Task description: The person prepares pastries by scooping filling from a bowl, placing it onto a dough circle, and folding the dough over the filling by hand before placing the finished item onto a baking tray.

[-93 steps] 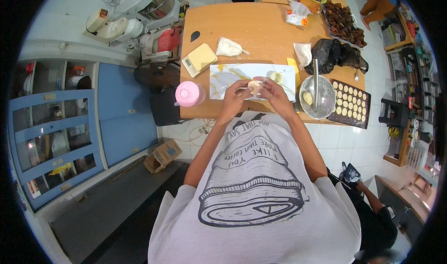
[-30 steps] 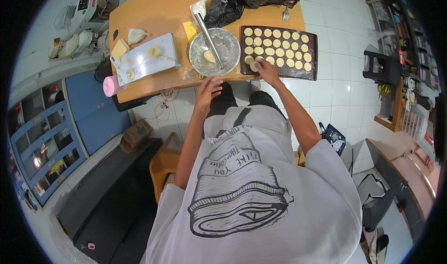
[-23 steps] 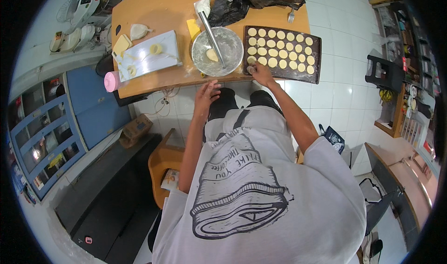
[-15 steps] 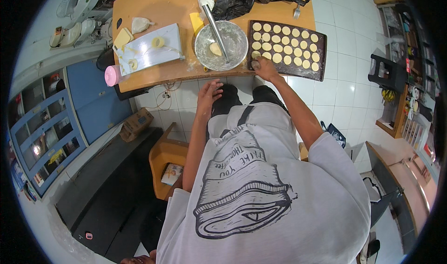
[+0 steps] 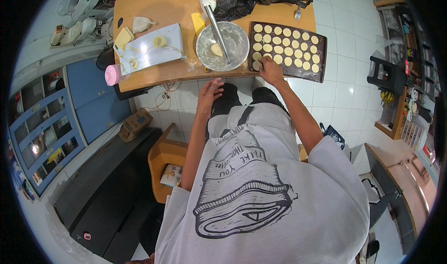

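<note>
My right hand [image 5: 271, 71] reaches over the near left part of a dark baking tray [image 5: 321, 77]. Its fingers are drawn together, the tips at a pale dough round [image 5: 267, 57]; whether they grip it is hidden. Beside them a dough round [image 5: 256, 65] lies in the tray's near corner, among rows of several more. Below the table's front edge hangs my left hand [image 5: 211, 92], empty, its fingers loosely bent and apart. A metal bowl [image 5: 242, 41] left of the tray holds a lump of dough [image 5: 216, 49] and a metal rod or tube [image 5: 218, 33] leaning on its rim.
A white board [image 5: 144, 59] with dough scraps and a yellow ring-shaped cutter [image 5: 159, 42] lies at left on the wooden table [image 5: 167, 8]. Near it are a pink-lidded jar [image 5: 112, 75] and a tied bag [image 5: 142, 23]. Black plastic [image 5: 237, 3] and a fork [image 5: 297, 13] lie behind.
My right hand has shifted right and slightly away from the tray's near left corner, where a dough round now shows fully. My left hand has barely moved.
</note>
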`<state>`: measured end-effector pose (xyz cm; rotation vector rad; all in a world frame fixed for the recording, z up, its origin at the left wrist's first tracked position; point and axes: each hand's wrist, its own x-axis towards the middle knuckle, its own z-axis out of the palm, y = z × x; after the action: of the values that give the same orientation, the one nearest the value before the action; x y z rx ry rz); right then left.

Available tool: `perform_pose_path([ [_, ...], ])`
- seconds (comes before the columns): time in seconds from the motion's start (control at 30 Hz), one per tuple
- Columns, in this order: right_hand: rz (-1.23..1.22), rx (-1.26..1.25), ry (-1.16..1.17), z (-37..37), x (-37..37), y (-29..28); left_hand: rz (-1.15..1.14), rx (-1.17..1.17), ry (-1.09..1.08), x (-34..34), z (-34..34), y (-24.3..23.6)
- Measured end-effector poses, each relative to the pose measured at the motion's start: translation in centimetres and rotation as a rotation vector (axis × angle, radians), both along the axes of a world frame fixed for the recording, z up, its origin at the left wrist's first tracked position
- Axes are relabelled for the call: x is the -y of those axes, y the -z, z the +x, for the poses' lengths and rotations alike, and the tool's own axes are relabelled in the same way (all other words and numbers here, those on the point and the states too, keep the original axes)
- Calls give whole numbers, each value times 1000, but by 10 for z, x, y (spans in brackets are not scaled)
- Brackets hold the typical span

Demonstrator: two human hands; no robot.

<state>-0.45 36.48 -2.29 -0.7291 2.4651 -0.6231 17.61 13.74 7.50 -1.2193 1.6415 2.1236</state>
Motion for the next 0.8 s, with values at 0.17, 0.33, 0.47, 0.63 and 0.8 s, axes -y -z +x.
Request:
perform_pose_path([
  [0.17, -182, -28, 263, -3, -27, -20, -40, -39, -29, 7, -4, -8],
  [0.33, -271, 47, 278, 4, -47, -10, -9, -77, -84, 14, -15, -17],
  [0.47, -306, 152, 273, 7, -36, 16, -3, -105, -16, 9, -27, -19],
  [0.63, -202, 161, 242, 13, -11, 24, -43, -85, 26, 5, -42, -22],
  [0.8, -191, 13, 229, 17, 0, 33, -56, -101, 5, -2, -40, -25],
])
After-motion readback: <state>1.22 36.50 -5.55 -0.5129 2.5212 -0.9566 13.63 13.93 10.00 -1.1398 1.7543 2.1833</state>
